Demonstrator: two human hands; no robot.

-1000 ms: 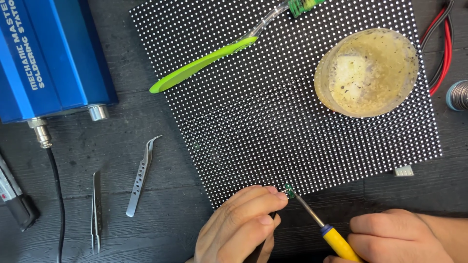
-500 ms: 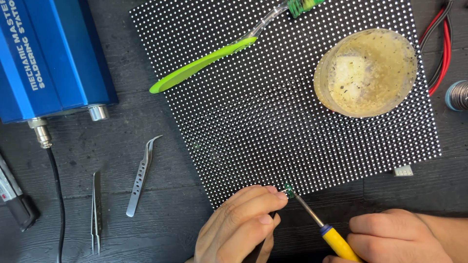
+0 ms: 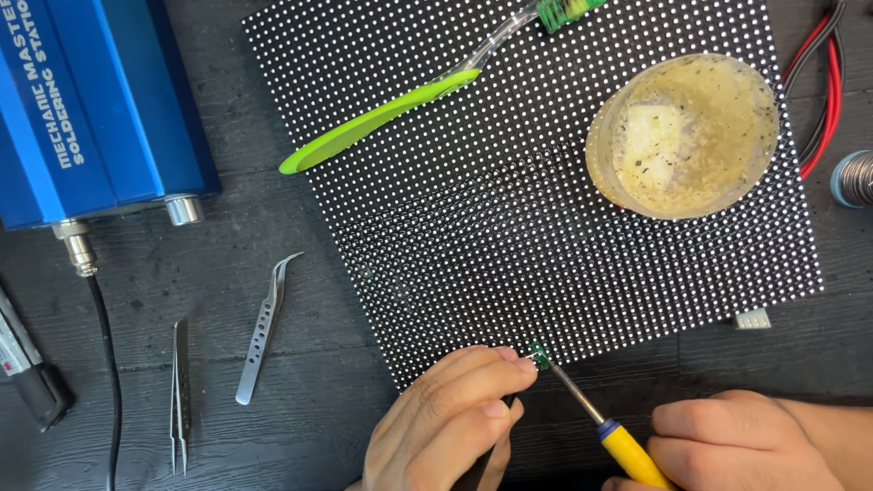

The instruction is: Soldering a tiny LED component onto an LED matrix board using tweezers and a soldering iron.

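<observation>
A small green component [image 3: 540, 355] is sitting at the lower edge of a black dotted panel [image 3: 546, 209], in the lower middle of the frame. The metal tip of a soldering iron [image 3: 600, 427] with a yellow grip is touching it from the lower right. The right hand [image 3: 737, 445], at the bottom right of the frame, is curling shut around the yellow grip. The left hand [image 3: 450, 427], at the bottom centre, is resting with its fingers bent and pressed together, the fingertips [image 3: 518, 362] lying just beside the green component; a dark object is showing under its fingers, but whether the hand is gripping it cannot be told.

The panel is lying tilted on the dark wooden surface [image 3: 227, 273] and filling most of the upper right of the frame. On it, at the upper right, a round yellowish tub of paste [image 3: 687, 136] is standing. A green-handled brush [image 3: 409, 100] is lying diagonally across the panel's upper left part.

To the left of the panel two metal tweezers [image 3: 264, 327] are lying on the surface, near each other. A blue soldering station [image 3: 91, 100] is occupying the upper left of the frame, with a black cable [image 3: 109, 364] running down from it. Red and black wires [image 3: 823, 82] and a spool of solder [image 3: 855, 179] are showing at the right edge.
</observation>
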